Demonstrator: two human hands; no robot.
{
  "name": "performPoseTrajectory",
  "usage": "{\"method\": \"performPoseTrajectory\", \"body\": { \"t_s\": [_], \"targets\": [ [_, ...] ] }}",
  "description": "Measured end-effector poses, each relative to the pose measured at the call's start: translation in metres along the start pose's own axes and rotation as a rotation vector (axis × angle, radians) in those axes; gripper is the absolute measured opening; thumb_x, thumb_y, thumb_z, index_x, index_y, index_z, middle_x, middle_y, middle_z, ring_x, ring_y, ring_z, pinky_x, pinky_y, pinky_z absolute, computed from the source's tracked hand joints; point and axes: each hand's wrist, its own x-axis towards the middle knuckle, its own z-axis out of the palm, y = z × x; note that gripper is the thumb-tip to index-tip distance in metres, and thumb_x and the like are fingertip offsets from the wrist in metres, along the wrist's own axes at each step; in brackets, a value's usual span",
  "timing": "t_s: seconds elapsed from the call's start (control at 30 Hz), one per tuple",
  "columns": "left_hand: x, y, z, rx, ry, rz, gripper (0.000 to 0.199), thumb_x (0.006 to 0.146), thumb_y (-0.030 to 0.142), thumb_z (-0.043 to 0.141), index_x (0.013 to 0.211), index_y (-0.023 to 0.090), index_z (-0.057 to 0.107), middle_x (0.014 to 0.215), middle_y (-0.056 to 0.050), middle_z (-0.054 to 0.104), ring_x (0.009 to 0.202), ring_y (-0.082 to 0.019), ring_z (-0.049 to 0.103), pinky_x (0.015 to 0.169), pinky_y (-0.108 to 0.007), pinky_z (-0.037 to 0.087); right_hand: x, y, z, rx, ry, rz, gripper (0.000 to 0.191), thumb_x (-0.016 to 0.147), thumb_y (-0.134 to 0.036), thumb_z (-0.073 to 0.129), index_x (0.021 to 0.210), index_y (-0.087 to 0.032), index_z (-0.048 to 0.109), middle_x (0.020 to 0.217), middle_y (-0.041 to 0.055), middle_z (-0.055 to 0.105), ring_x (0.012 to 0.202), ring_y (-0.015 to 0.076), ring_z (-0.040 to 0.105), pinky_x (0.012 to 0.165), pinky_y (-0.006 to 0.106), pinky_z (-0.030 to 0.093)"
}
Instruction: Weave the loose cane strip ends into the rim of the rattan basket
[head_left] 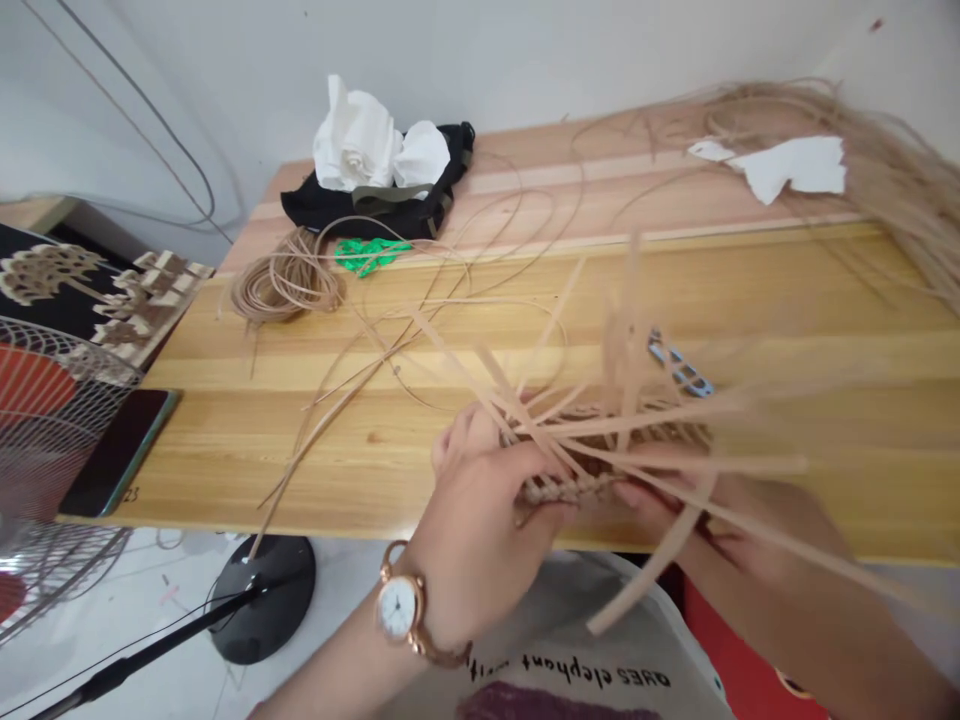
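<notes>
Beneath a pale wall, a wooden surface carries a phone at left, then a coil of strips. The left hand, fingers closed, grips a woven piece by the near edge; the right hand touches it, its fingers too blurred for me to judge their grip.

Left hand, right hand close together, fingers curled, 2 forearms slanting inward
</notes>
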Motion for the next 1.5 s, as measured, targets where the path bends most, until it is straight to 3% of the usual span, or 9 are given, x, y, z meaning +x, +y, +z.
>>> {"method": "performPoseTrajectory", "body": {
  "t_s": [0.13, 0.23, 0.47, 0.6, 0.87, 1.17, 1.4, 1.5],
  "targets": [
    [0.016, -0.003, -0.008, -0.071, -0.077, -0.06, 0.014, 0.065, 0.013, 0.067, 0.074, 0.023, 0.068, 0.102, -0.003, 0.058, 0.103, -0.025, 0.049, 0.093, -0.044, 0.038, 0.015, 0.002, -0.003, 0.105, -0.035, 0.023, 0.016, 0.083, -0.03, 0.051, 0.087, -0.023, 0.064, 0.066, -0.0017, 0.067, 0.049, 0.0137, 0.059, 0.045, 0.024, 0.043],
    [0.025, -0.007, -0.01, -0.119, -0.116, -0.077, 0.01, 0.066, 0.017, 0.068, 0.075, 0.021, 0.069, 0.092, -0.003, 0.062, 0.098, -0.024, 0.051, 0.09, -0.04, 0.04, 0.027, 0.0, -0.002, 0.13, -0.038, 0.06, 0.015, 0.081, -0.03, 0.053, 0.078, -0.022, 0.065, 0.053, -0.0037, 0.061, 0.038, 0.0107, 0.049, 0.039, 0.023, 0.033],
    [0.036, -0.011, -0.013, -0.228, -0.155, -0.03, 0.009, 0.064, 0.014, 0.07, 0.072, 0.017, 0.069, 0.084, -0.003, 0.065, 0.095, -0.021, 0.055, 0.088, -0.035, 0.04, 0.036, 0.003, 0.003, 0.32, -0.045, 0.098, 0.012, 0.077, -0.028, 0.055, 0.086, -0.022, 0.059, 0.041, -0.0097, 0.042, 0.037, 0.0086, 0.042, 0.04, 0.02, 0.029],
    [0.037, -0.012, -0.013, -0.287, -0.175, -0.023, 0.005, 0.065, 0.013, 0.069, 0.069, 0.016, 0.068, 0.083, -0.003, 0.064, 0.085, -0.019, 0.057, 0.08, -0.032, 0.045, 0.039, -0.005, 0.002, 0.237, -0.024, 0.124, 0.015, 0.071, -0.028, 0.06, 0.084, -0.021, 0.059, 0.044, -0.009, 0.044, 0.039, 0.0092, 0.044, 0.042, 0.021, 0.031],
    [0.038, -0.014, -0.011, -0.326, -0.162, 0.001, 0.005, 0.067, 0.014, 0.066, 0.071, 0.016, 0.067, 0.082, -0.002, 0.065, 0.086, -0.018, 0.057, 0.078, -0.029, 0.046, 0.032, -0.02, 0.01, -0.135, 0.078, 0.135, 0.022, 0.071, -0.038, 0.059, 0.086, -0.022, 0.055, 0.047, -0.0054, 0.054, 0.043, 0.0159, 0.052, 0.042, 0.023, 0.03],
    [0.034, -0.008, -0.012, -0.234, -0.132, -0.014, 0.012, 0.067, 0.009, 0.065, 0.074, 0.018, 0.068, 0.089, -0.002, 0.067, 0.095, -0.019, 0.057, 0.086, -0.031, 0.043, 0.023, -0.022, 0.023, -0.104, 0.191, 0.195, 0.023, 0.072, -0.037, 0.058, 0.086, -0.021, 0.047, 0.043, -0.0071, 0.053, 0.038, 0.0172, 0.054, 0.041, 0.024, 0.033],
    [0.029, -0.007, -0.012, -0.198, -0.115, -0.009, 0.015, 0.065, 0.008, 0.067, 0.075, 0.02, 0.069, 0.086, -0.001, 0.068, 0.103, -0.021, 0.053, 0.09, -0.033, 0.041, 0.014, -0.014, 0.024, -0.002, 0.224, 0.074, 0.029, 0.075, -0.033, 0.061, 0.097, -0.021, 0.046, 0.047, -0.0099, 0.054, 0.037, 0.0121, 0.053, 0.039, 0.021, 0.035],
    [0.027, -0.006, -0.011, -0.205, -0.132, -0.035, 0.016, 0.068, 0.012, 0.066, 0.079, 0.022, 0.07, 0.09, -0.001, 0.067, 0.099, -0.021, 0.054, 0.082, -0.031, 0.045, 0.012, -0.009, 0.021, -0.007, 0.184, -0.054, 0.02, 0.08, -0.03, 0.057, 0.095, -0.021, 0.048, 0.048, -0.0093, 0.056, 0.038, 0.011, 0.054, 0.037, 0.02, 0.035]
  ]
}}
